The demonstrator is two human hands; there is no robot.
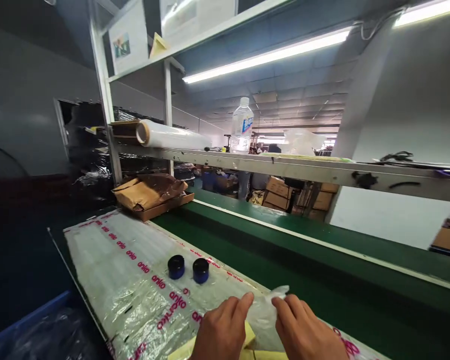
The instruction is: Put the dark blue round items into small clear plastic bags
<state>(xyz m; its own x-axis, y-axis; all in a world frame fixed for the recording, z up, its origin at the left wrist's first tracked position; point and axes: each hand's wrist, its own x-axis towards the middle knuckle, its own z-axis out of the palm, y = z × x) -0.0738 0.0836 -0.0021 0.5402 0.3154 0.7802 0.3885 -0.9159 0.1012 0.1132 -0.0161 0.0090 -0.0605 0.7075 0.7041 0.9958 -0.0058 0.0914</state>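
At the near edge of the bench, the person's left hand (222, 332) and right hand (303, 332) worked close together over a small clear plastic bag (264, 312). The left hand pinched the bag's left edge between thumb and forefinger; the right hand gripped its right edge the same way, so the bag was stretched between them, its crumpled top corner sticking up just beyond the fingertips. Under the hands lay some pale yellow pieces (247, 345), partly hidden by the wrists; what they were could not be told.

All this rested on a wide stack of clear printed bags (127, 265) with rows of pink lettering, spread flat over the left part of the bench. On that stack, a little beyond the left hand, stood two small dark blue round caps (188, 269) side by side, close together but not touching.

To the right of the stack ran a green conveyor belt (285, 260), stretching away to the far right. At the far left end of the stack sat a shallow cardboard tray with brown paper packets (150, 195). Above it, on a grey shelf rail (303, 172), lay a roll of clear stretch film (168, 135), with a water bottle (242, 125) standing further right.
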